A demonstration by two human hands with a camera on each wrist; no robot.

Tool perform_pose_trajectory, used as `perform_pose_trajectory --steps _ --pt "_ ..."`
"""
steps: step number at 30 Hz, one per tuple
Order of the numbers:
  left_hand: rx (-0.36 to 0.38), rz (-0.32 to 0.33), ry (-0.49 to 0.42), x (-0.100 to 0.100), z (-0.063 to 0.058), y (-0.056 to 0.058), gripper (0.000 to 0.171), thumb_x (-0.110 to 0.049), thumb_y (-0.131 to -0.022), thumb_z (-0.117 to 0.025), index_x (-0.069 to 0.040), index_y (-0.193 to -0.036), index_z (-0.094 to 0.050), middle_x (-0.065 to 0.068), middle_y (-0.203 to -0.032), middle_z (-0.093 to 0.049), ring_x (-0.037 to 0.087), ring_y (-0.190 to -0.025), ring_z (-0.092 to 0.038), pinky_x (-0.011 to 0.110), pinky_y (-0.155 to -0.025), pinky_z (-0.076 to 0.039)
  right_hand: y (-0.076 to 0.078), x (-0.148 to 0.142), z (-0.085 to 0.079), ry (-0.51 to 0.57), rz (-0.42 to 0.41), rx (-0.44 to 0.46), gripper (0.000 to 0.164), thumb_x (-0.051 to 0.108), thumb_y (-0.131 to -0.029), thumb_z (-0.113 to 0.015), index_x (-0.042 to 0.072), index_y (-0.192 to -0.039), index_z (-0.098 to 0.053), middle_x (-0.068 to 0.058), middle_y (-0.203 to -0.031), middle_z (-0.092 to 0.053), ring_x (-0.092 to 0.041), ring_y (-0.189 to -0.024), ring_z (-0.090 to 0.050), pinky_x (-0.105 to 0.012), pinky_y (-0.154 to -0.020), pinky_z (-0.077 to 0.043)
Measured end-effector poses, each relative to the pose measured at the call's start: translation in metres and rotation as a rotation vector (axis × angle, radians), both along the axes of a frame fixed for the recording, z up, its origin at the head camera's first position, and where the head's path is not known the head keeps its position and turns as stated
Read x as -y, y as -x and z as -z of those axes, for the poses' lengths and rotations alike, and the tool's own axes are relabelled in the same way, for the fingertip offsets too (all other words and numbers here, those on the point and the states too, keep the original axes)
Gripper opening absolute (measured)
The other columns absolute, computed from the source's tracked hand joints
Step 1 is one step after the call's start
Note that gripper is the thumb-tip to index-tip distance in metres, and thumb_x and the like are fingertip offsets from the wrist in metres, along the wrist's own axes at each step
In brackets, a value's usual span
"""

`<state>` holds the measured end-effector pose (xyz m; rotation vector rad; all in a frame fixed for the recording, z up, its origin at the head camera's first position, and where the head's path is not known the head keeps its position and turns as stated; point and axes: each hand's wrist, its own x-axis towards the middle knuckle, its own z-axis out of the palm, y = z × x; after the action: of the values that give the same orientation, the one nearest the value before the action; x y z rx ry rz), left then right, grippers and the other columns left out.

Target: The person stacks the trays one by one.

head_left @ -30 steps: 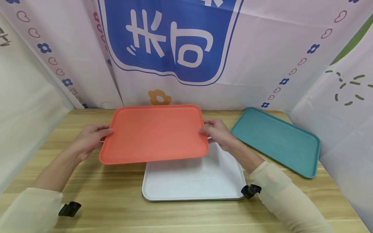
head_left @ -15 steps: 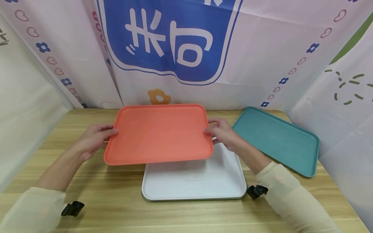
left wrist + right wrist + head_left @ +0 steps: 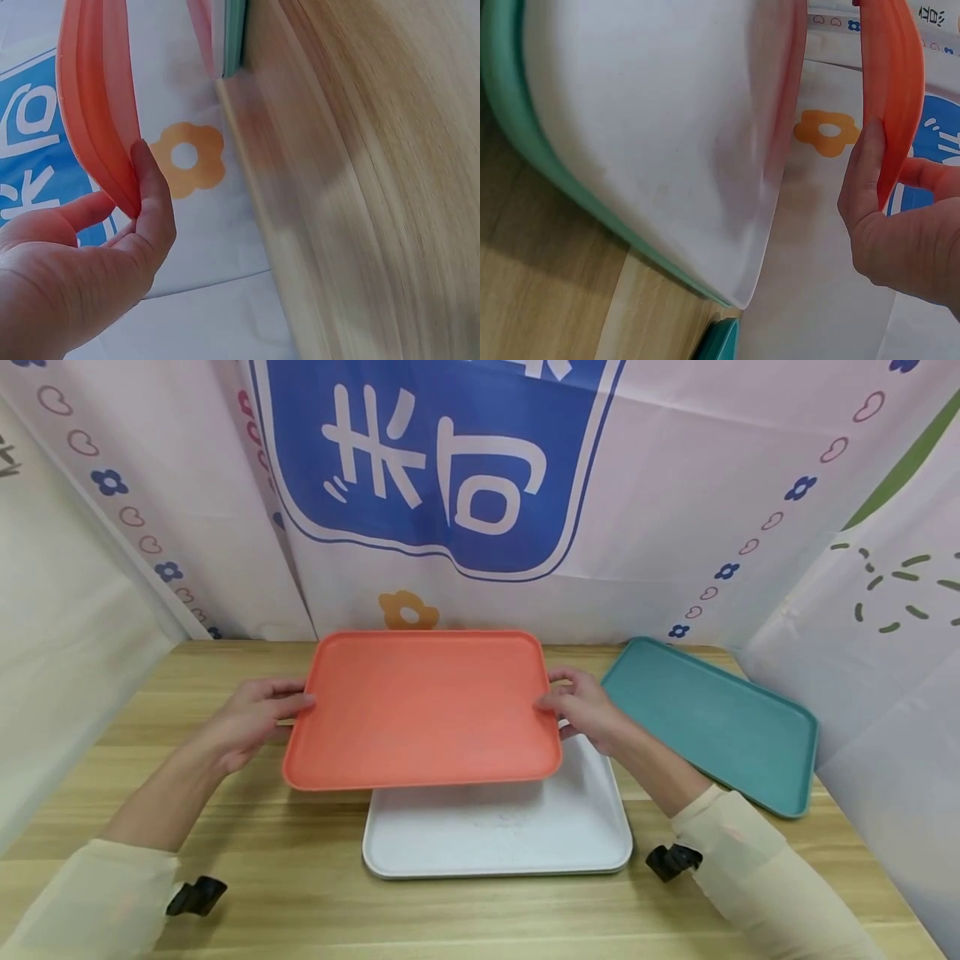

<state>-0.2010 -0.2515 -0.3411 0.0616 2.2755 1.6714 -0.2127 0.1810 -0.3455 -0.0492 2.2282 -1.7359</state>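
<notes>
Both hands are gripping narrowly, the left hand (image 3: 255,717) and the right hand (image 3: 587,710) each pinching one short end of the red tray (image 3: 423,710), thumbs lying over the rim and fingers supporting from beneath. They are holding opposite ends at much the same level, which is probably keeping the tray balanced and stopping it from tipping sideways. The red tray is hanging in the air above the table (image 3: 285,910), near the back cloth (image 3: 637,485), and is covering the far part of the white tray (image 3: 510,835) from the head camera. Both wrist views are showing a gap between the two, so the red tray is not touching it. The white tray is lying flat on a green tray (image 3: 510,82), the green rim showing just outside the white one; their outlines are matching closely, which is likely helping them sit steadily together. Out to the right, the teal tray (image 3: 723,722) is resting at an angle on the table, well apart from the red one, seemingly set aside to leave the middle to the other trays. The right forearm is crossing in front of the teal tray's nearer long edge in the head view.
</notes>
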Motion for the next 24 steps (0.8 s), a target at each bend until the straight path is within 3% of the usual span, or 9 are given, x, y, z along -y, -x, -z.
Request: perform_pose_trajectory --steps 4,8,11,13,16,19,24 --pt "-0.001 0.001 0.005 -0.003 0.0 0.0 0.059 -0.015 -0.11 -0.05 0.017 -0.154 -0.027 0.007 -0.126 -0.061 0.0 -0.095 -0.066 0.026 -0.086 -0.06 -0.001 -0.004 0.002 -0.001 0.004 0.003 0.044 0.008 -0.098 -0.06 -0.005 -0.138 -0.044 -0.005 -0.091 -0.071 -0.015 -0.071 -0.069 -0.031 -0.061 -0.061" --pt "-0.004 0.006 0.026 -0.007 -0.001 0.0 0.058 -0.016 -0.111 -0.05 0.016 -0.155 -0.027 0.025 -0.144 -0.05 -0.001 -0.096 -0.065 0.024 -0.089 -0.058 -0.002 -0.008 0.003 -0.004 0.006 0.005 0.045 0.008 -0.099 -0.06 -0.005 -0.139 -0.044 -0.006 -0.093 -0.072 -0.016 -0.072 -0.07 -0.032 -0.062 -0.062" --pt "-0.006 0.0 0.033 -0.009 -0.002 0.0 0.058 -0.016 -0.11 -0.05 0.014 -0.155 -0.029 0.029 -0.148 -0.046 -0.002 -0.097 -0.065 0.023 -0.09 -0.058 -0.002 -0.011 0.004 -0.006 0.002 0.001 0.045 0.009 -0.1 -0.06 -0.005 -0.14 -0.044 -0.007 -0.095 -0.072 -0.016 -0.073 -0.07 -0.032 -0.063 -0.062" --pt "-0.01 -0.009 0.024 -0.011 -0.002 0.0 0.058 -0.017 -0.11 -0.052 0.014 -0.154 -0.031 0.024 -0.143 -0.051 -0.002 -0.097 -0.065 0.022 -0.09 -0.058 -0.003 -0.013 0.005 -0.01 -0.001 -0.003 0.045 0.009 -0.101 -0.059 -0.005 -0.14 -0.044 -0.007 -0.095 -0.073 -0.016 -0.074 -0.07 -0.032 -0.063 -0.062" --pt "-0.015 -0.026 0.0 -0.013 -0.001 0.001 0.058 -0.016 -0.109 -0.055 0.016 -0.152 -0.033 0.006 -0.124 -0.063 -0.001 -0.095 -0.065 0.021 -0.087 -0.058 -0.003 -0.016 0.006 -0.015 -0.001 -0.001 0.045 0.01 -0.101 -0.059 -0.006 -0.14 -0.043 -0.007 -0.096 -0.073 -0.015 -0.075 -0.071 -0.032 -0.062 -0.062" --pt "-0.024 -0.032 -0.037 -0.015 0.0 0.002 0.057 -0.012 -0.107 -0.056 0.02 -0.149 -0.034 -0.009 -0.106 -0.066 0.0 -0.092 -0.066 0.02 -0.083 -0.058 -0.004 -0.019 0.007 -0.018 0.003 0.008 0.046 0.01 -0.101 -0.06 -0.006 -0.141 -0.043 -0.006 -0.096 -0.073 -0.015 -0.076 -0.071 -0.032 -0.062 -0.062" --pt "-0.024 -0.025 -0.062 -0.02 0.001 0.001 0.055 -0.01 -0.107 -0.056 0.021 -0.148 -0.035 -0.012 -0.1 -0.067 0.002 -0.09 -0.067 0.021 -0.083 -0.059 -0.006 -0.023 0.008 -0.024 0.011 0.009 0.048 0.009 -0.1 -0.06 -0.007 -0.141 -0.042 -0.009 -0.099 -0.072 -0.014 -0.078 -0.07 -0.032 -0.062 -0.062"
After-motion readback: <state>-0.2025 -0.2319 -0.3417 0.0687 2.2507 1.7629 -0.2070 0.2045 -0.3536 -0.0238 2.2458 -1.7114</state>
